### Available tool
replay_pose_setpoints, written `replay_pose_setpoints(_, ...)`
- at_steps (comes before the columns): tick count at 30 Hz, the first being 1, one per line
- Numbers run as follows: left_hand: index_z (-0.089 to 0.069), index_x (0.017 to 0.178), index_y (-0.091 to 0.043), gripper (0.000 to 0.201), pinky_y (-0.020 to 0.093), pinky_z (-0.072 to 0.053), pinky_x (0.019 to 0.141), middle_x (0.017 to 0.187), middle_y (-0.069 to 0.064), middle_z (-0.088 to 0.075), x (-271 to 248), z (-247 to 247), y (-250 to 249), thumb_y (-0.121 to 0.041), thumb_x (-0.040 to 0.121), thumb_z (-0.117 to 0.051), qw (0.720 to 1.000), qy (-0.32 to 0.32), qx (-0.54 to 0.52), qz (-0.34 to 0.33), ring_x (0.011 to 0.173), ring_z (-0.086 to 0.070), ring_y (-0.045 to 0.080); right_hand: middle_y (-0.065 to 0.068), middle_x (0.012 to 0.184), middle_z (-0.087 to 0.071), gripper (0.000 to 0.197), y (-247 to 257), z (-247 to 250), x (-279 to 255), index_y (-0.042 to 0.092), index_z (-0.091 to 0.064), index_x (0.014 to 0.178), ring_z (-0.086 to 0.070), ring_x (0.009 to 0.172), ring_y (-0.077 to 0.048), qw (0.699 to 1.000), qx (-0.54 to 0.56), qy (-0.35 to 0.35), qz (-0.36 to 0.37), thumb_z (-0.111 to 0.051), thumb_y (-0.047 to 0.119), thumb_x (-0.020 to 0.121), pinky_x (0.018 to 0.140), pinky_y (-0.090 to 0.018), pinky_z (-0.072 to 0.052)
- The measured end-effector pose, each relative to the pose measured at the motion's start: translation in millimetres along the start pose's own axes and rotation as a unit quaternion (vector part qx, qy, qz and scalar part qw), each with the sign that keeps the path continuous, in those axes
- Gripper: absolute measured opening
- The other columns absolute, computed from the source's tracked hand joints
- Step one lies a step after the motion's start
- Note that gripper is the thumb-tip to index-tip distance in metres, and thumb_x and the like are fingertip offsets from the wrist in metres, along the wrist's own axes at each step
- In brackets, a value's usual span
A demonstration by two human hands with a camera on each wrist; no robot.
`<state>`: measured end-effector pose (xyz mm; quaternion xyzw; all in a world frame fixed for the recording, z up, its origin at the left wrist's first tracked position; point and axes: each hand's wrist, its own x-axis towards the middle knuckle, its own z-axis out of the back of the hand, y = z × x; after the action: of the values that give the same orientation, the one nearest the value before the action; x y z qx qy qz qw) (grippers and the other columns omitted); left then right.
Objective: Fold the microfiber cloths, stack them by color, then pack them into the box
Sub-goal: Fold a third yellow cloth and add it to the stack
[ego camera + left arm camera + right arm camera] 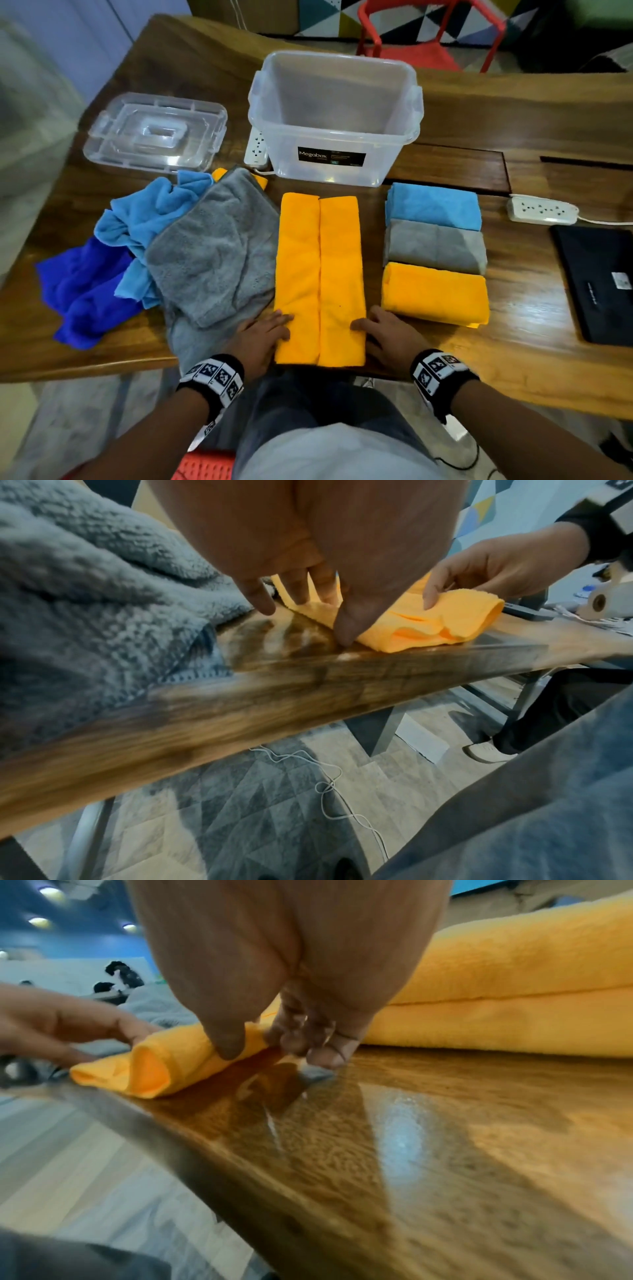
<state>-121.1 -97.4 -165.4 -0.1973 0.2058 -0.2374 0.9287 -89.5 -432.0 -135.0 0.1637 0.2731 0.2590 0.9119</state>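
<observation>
A long orange microfiber cloth [320, 277] lies at the near edge of the dark wooden table [534, 342], folded lengthwise so that its two side flaps meet along a seam down the middle. Its pile is short and bright, and the near end shows open rolled layers in the wrist views. The left hand [262, 337] pinches the cloth's near left corner, thumb under and fingers on top; the right hand [383, 334] pinches the near right corner likewise. Toward the right edge sit three folded cloths in a row: a light blue folded cloth [433, 205] farthest, a grey folded cloth [435, 246] in the middle, an orange folded cloth [435, 293] nearest. Toward the left edge lies a loose heap of grey, light blue and dark blue cloths [164, 246]. The clear plastic box [337, 118] stands beyond the long cloth, its clear lid [156, 132] beside it.
</observation>
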Motion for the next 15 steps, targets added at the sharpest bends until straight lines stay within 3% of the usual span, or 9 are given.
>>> replay_pose_setpoints(3, -0.055, 0.104, -0.037, 0.024, 0.037, -0.029, 0.096, 0.151, -0.021, -0.031, -1.5, 2.8, 0.3, -0.032, 0.085, -0.041, 1.0, -0.009, -0.006, 0.004, 0.142, -0.026, 0.005, -0.009, 0.115, -0.054, 0.05, -0.3, -4.5, 0.9, 0.031, -0.054, 0.126, -0.06, 0.093, -0.027, 0.991, -0.1, -0.047, 0.072, -0.074, 0.03, 0.08, 0.076, -0.04, -0.056)
replay_pose_setpoints(5, -0.057, 0.108, -0.034, 0.035, 0.035, -0.025, 0.099, 0.15, -0.025, -0.028, -0.5, 5.2, -1.2, -0.039, 0.088, -0.029, 1.0, -0.005, -0.024, 0.017, 0.141, -0.019, -0.001, -0.008, 0.126, -0.054, 0.047, 3.6, -2.7, 1.8, 0.032, -0.059, 0.117, -0.063, 0.105, -0.031, 0.983, -0.14, -0.051, 0.103, -0.08, 0.036, 0.075, 0.083, -0.044, -0.056)
replay_pose_setpoints(8, -0.055, 0.119, -0.03, 0.035, 0.037, -0.027, 0.105, 0.147, -0.028, -0.029, -1.5, 6.2, -2.1, -0.035, 0.094, -0.031, 0.997, -0.001, -0.062, 0.037, 0.141, -0.021, 0.0, -0.006, 0.133, -0.058, 0.027, 3.8, -3.3, 3.7, 0.027, -0.064, 0.109, -0.061, 0.119, -0.03, 0.981, -0.131, -0.032, 0.138, -0.064, 0.036, 0.084, 0.093, -0.046, -0.053)
replay_pose_setpoints(11, -0.053, 0.13, -0.033, 0.035, 0.034, -0.036, 0.108, 0.141, -0.018, -0.044, -3.9, 6.3, -1.2, -0.029, 0.097, -0.043, 0.99, -0.024, -0.118, 0.07, 0.132, -0.041, 0.006, -0.006, 0.126, -0.063, 0.032, 4.0, -7.7, 4.2, 0.02, -0.064, 0.111, -0.065, 0.109, -0.028, 0.99, -0.069, -0.022, 0.117, -0.044, 0.031, 0.088, 0.089, -0.043, -0.054)
replay_pose_setpoints(15, -0.053, 0.12, -0.029, 0.025, 0.033, -0.047, 0.086, 0.114, -0.004, -0.065, 4.0, 12.3, 0.0, -0.035, 0.098, -0.042, 0.983, -0.045, -0.14, 0.111, 0.103, -0.061, 0.018, -0.008, 0.133, -0.059, 0.031, 12.1, -1.5, 3.1, 0.016, -0.057, 0.127, -0.056, 0.119, -0.028, 0.995, 0.082, -0.051, 0.02, -0.049, 0.019, 0.097, 0.103, -0.037, -0.043)
